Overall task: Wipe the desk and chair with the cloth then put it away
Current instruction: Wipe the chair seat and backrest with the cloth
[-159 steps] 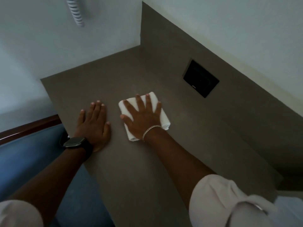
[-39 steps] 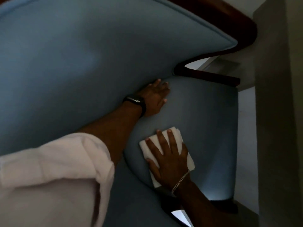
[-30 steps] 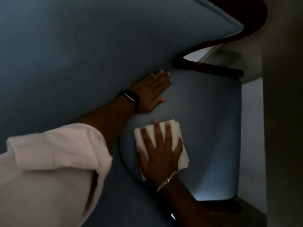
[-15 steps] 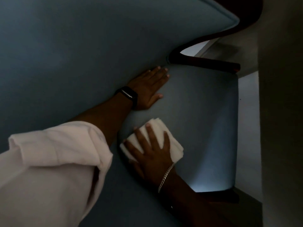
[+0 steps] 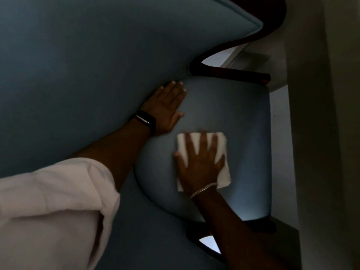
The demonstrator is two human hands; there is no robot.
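Observation:
A folded white cloth [image 5: 224, 166] lies flat on the blue seat cushion [image 5: 245, 133] of the chair. My right hand [image 5: 200, 162] presses down on the cloth with fingers spread. My left hand [image 5: 167, 108], with a black watch on the wrist, rests flat on the seat where it meets the blue backrest [image 5: 97, 65]. The chair has dark wooden arms [image 5: 233, 74]. The grey desk [image 5: 321, 133] runs along the right side of the view.
The desk edge stands close to the front of the seat, with a pale strip of floor [image 5: 282, 152] between them. A second dark wooden arm [image 5: 202, 244] curves below my right forearm. The scene is dim.
I went from wiping the desk to wiping the chair seat. In the last half second my right hand slid the cloth right and forward across the seat. My left hand stayed put.

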